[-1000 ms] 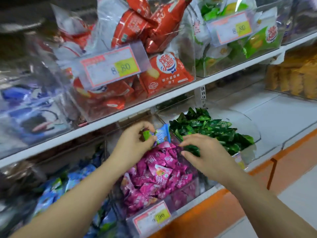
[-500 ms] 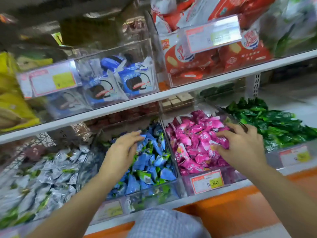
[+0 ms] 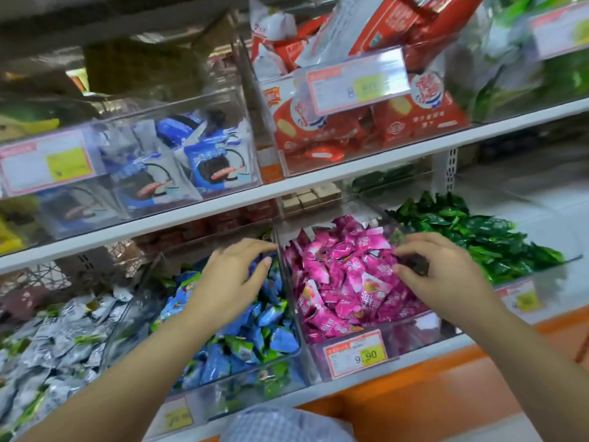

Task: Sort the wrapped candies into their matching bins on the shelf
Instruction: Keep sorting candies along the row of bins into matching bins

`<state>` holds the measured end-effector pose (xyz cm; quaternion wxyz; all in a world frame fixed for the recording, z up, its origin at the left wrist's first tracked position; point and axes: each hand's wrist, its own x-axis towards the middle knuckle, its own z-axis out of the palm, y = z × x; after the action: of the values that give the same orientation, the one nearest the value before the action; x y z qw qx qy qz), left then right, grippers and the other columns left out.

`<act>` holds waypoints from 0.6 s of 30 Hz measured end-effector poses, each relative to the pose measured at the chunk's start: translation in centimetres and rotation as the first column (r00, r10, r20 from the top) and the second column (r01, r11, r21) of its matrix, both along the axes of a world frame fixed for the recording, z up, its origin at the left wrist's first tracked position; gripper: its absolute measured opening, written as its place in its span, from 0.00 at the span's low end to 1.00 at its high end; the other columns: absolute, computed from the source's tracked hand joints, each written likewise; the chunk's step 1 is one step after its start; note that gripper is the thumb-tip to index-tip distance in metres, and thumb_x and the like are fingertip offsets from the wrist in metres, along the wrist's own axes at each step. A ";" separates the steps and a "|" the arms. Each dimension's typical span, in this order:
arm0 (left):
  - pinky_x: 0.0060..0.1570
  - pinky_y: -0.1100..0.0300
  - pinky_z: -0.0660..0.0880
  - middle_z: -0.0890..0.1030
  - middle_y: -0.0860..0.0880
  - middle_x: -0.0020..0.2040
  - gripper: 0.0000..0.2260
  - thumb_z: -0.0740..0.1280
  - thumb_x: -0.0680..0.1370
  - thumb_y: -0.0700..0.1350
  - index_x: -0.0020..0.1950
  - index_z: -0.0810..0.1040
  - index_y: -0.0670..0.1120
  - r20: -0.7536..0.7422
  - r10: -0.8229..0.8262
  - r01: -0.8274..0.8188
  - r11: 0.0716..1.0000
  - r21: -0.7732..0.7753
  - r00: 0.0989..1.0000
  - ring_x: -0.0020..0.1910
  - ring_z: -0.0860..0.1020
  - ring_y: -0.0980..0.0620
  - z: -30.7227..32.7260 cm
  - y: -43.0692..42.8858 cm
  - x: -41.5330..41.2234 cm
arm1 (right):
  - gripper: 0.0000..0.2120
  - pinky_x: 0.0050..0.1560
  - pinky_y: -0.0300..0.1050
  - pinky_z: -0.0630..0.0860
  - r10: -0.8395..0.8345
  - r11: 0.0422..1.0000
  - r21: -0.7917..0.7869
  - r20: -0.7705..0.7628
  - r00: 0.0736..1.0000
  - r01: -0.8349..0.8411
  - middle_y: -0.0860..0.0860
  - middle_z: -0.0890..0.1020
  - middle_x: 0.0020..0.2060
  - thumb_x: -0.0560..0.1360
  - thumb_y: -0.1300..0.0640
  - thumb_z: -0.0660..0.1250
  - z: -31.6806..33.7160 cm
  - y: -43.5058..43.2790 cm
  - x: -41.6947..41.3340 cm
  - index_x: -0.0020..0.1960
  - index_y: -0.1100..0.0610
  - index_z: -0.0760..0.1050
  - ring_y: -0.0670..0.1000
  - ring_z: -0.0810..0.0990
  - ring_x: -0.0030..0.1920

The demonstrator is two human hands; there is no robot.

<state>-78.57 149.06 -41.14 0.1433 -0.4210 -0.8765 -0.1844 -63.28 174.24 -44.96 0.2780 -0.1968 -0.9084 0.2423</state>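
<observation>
On the lower shelf [image 3: 318, 392], at far left, lay a loose heap of silver candies [image 3: 47, 349] in crinkled foil with green ends. Beside it stood a clear, hard plastic bin [image 3: 245, 382] of blue candies [image 3: 277, 341], small pillow-shaped twists in glossy film, some showing green. The left hand [image 3: 229, 277] hovered over the back of this heap. Its fingers were stretched forward and gently bent, their tips reaching the thin clear wall between the two bins. It was open and gripped nothing.

The next bin [image 3: 417, 336], also clear and straight-walled, was piled high with pink candies [image 3: 338, 282] in shiny, creased wrappers printed in white. A flat, rectangular price tag [image 3: 357, 354] in white, red and yellow was fixed to its front. The right hand [image 3: 446, 279] rested on the right side of the pink heap, fingers curled down and thumb tucked in. A dark patch sat between thumb and fingers, too blurred to name, so I cannot tell whether that hand gripped anything.

Further right lay green candies [image 3: 478, 240], dark and leaf-like in glossy film.

On the shelf above, clear boxes held blue-and-white cookie packs [image 3: 207, 164] and red packs [image 3: 414, 119].
</observation>
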 end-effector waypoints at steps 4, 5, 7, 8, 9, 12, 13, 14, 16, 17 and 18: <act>0.55 0.48 0.72 0.78 0.58 0.52 0.15 0.58 0.78 0.51 0.61 0.78 0.53 -0.060 -0.179 0.180 0.983 0.016 0.982 0.46 0.75 0.57 1.1 6.4 2.2 | 0.08 0.46 0.47 0.75 -0.071 0.993 -0.097 -0.076 0.995 0.063 0.49 0.80 0.45 0.74 0.55 0.69 0.4 3.2 1.9 0.53 0.53 0.81 0.51 0.78 0.47; 0.58 0.48 0.71 0.78 0.58 0.52 0.14 0.59 0.79 0.51 0.61 0.78 0.53 -0.072 -0.219 0.220 0.976 -0.002 0.973 0.46 0.75 0.57 1.1 8.1 2.8 | 0.08 0.43 0.46 0.74 -0.093 0.989 -0.121 -0.078 0.993 0.083 0.48 0.79 0.41 0.74 0.55 0.69 0.3 4.0 2.4 0.52 0.52 0.81 0.51 0.77 0.45; 0.67 0.50 0.63 0.78 0.57 0.57 0.13 0.59 0.81 0.50 0.63 0.76 0.55 -0.071 -0.267 0.265 0.963 -0.046 0.961 0.54 0.75 0.57 0.9 11.3 3.8 | 0.06 0.40 0.43 0.72 -0.106 0.982 -0.162 -0.064 0.992 0.095 0.43 0.76 0.36 0.74 0.56 0.69 -0.1 5.5 3.4 0.51 0.50 0.81 0.48 0.77 0.43; 0.69 0.51 0.60 0.77 0.57 0.59 0.13 0.59 0.81 0.50 0.64 0.75 0.55 -0.056 -0.277 0.274 0.960 -0.056 0.959 0.59 0.74 0.56 0.7 12.9 4.2 | 0.06 0.39 0.40 0.71 -0.091 0.979 -0.185 -0.044 0.995 0.081 0.40 0.75 0.36 0.74 0.57 0.69 -0.3 6.1 4.0 0.50 0.49 0.80 0.46 0.76 0.42; 0.70 0.50 0.59 0.77 0.56 0.61 0.13 0.60 0.81 0.49 0.65 0.75 0.55 -0.036 -0.281 0.279 0.959 -0.058 0.959 0.62 0.73 0.55 0.4 14.4 4.5 | 0.06 0.39 0.38 0.71 -0.064 0.977 -0.206 -0.018 0.998 0.059 0.38 0.76 0.37 0.74 0.57 0.69 -0.4 6.7 4.5 0.49 0.47 0.79 0.43 0.76 0.41; 0.69 0.46 0.63 0.74 0.54 0.64 0.14 0.61 0.80 0.50 0.65 0.75 0.56 0.100 -0.250 0.248 0.968 0.040 0.963 0.65 0.71 0.53 -0.6 18.2 4.9 | 0.07 0.46 0.36 0.75 0.028 0.969 -0.245 0.045 0.999 -0.016 0.40 0.79 0.41 0.74 0.57 0.69 -0.9 8.0 5.7 0.51 0.48 0.80 0.38 0.77 0.42; 0.69 0.46 0.63 0.73 0.54 0.65 0.13 0.61 0.80 0.51 0.64 0.76 0.56 0.156 -0.224 0.211 0.973 0.096 0.962 0.65 0.70 0.52 -1.0 19.2 5.0 | 0.08 0.50 0.38 0.76 0.052 0.969 -0.246 0.054 0.997 -0.037 0.41 0.81 0.43 0.75 0.57 0.69 -0.9 8.3 5.9 0.53 0.49 0.80 0.39 0.78 0.45; 0.70 0.47 0.62 0.73 0.54 0.65 0.13 0.62 0.80 0.51 0.64 0.76 0.55 0.207 -0.193 0.166 0.976 0.142 0.959 0.66 0.69 0.52 -1.3 20.0 5.2 | 0.10 0.53 0.40 0.77 0.072 0.968 -0.245 0.058 0.996 -0.056 0.42 0.81 0.46 0.75 0.56 0.69 -0.9 8.6 5.9 0.55 0.49 0.80 0.40 0.78 0.48; 0.70 0.53 0.61 0.71 0.53 0.66 0.12 0.62 0.80 0.51 0.63 0.77 0.55 0.293 -0.134 0.084 0.981 0.176 0.947 0.67 0.68 0.52 -1.9 21.3 5.4 | 0.13 0.53 0.38 0.75 0.124 0.967 -0.234 0.082 0.989 -0.102 0.39 0.79 0.50 0.76 0.54 0.67 -0.4 9.0 5.7 0.59 0.45 0.77 0.40 0.77 0.52; 0.70 0.54 0.61 0.70 0.52 0.67 0.12 0.62 0.80 0.50 0.62 0.77 0.55 0.319 -0.115 0.061 0.983 0.174 0.941 0.67 0.68 0.52 -2.2 21.7 5.4 | 0.15 0.53 0.37 0.73 0.167 0.966 -0.220 0.118 0.979 -0.138 0.38 0.77 0.53 0.76 0.53 0.67 0.0 9.2 5.3 0.61 0.43 0.75 0.40 0.76 0.53; 0.70 0.54 0.61 0.70 0.52 0.67 0.11 0.62 0.80 0.50 0.61 0.78 0.55 0.334 -0.109 0.053 0.984 0.173 0.936 0.68 0.68 0.52 -2.4 21.9 5.3 | 0.17 0.54 0.36 0.71 0.218 0.963 -0.200 0.172 0.961 -0.182 0.38 0.75 0.58 0.76 0.52 0.67 0.3 9.4 4.8 0.64 0.42 0.72 0.40 0.75 0.56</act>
<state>-73.30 170.99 -43.52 0.0146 -0.4053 -0.8521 -0.3308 -58.51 183.64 -44.66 0.1438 -0.1507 -0.9202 0.3314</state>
